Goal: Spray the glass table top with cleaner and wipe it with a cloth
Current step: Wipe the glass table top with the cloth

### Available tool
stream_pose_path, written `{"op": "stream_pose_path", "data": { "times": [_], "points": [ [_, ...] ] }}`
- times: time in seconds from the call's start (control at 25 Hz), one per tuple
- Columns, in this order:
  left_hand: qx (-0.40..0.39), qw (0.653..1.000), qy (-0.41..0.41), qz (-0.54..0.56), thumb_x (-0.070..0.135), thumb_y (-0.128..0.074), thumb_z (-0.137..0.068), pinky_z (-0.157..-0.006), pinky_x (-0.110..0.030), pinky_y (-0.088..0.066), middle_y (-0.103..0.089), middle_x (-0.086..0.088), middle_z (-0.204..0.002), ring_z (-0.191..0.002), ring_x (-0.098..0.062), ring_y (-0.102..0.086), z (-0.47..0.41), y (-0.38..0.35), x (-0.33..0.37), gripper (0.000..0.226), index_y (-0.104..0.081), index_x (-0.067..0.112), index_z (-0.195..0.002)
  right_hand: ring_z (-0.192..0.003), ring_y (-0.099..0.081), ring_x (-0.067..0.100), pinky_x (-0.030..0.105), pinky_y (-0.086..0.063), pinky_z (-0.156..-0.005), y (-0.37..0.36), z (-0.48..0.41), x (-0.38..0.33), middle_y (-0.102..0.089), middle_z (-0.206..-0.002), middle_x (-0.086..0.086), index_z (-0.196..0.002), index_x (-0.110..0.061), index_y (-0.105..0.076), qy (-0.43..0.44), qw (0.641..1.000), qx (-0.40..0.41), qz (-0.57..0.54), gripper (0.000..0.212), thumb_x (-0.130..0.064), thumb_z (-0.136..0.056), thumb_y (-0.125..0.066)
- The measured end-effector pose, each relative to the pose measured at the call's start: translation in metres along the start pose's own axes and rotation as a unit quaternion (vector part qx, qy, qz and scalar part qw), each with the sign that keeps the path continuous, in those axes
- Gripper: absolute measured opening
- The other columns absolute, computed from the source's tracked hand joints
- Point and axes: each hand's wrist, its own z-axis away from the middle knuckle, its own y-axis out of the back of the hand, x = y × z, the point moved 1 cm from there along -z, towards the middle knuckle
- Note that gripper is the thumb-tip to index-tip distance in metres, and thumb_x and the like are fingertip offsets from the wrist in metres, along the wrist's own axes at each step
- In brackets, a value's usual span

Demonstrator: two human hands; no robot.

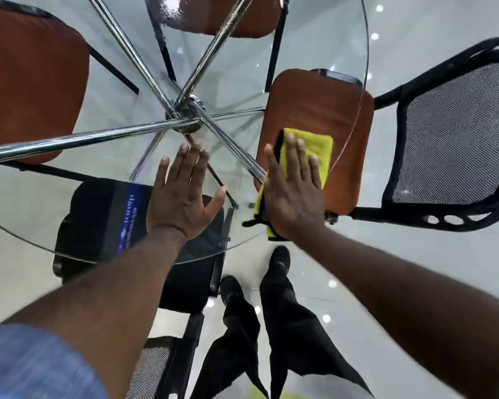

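My right hand lies flat with straight fingers, pressing a folded yellow cloth onto the round glass table top near its right edge, above an orange chair seat seen through the glass. My left hand rests palm-down on bare glass just beside it, fingers spread and straight, holding nothing. Chrome legs cross under the glass beyond my fingertips.
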Motion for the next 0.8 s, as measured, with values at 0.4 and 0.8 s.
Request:
{"op": "stream_pose_path", "data": {
  "times": [0.4,0.8],
  "points": [
    [-0.017,1.000,0.006,0.001,0.060,-0.040,-0.100,-0.129,-0.051,-0.011,-0.005,-0.002,-0.175,-0.161,-0.019,-0.003,-0.001,0.006,0.000,0.084,-0.013,0.016,-0.166,-0.167,-0.002,0.031,0.048,-0.002,-0.135,0.025,-0.107,0.092,-0.005,-0.179,0.015,-0.172,-0.015,-0.008,-0.240,0.967,0.075,-0.040,0.083,-0.058,-0.107,-0.035],
    [-0.013,1.000,0.003,0.011,0.061,-0.039,-0.097,-0.129,-0.051,-0.012,-0.008,-0.001,-0.174,-0.161,-0.020,-0.007,-0.002,0.005,0.003,0.084,-0.019,0.016,-0.165,-0.167,-0.002,0.026,0.053,-0.008,-0.134,0.048,-0.154,0.157,-0.006,-0.181,0.005,-0.171,-0.037,-0.011,0.139,0.988,-0.066,0.030,0.070,-0.058,-0.108,-0.033]
  ]
}}
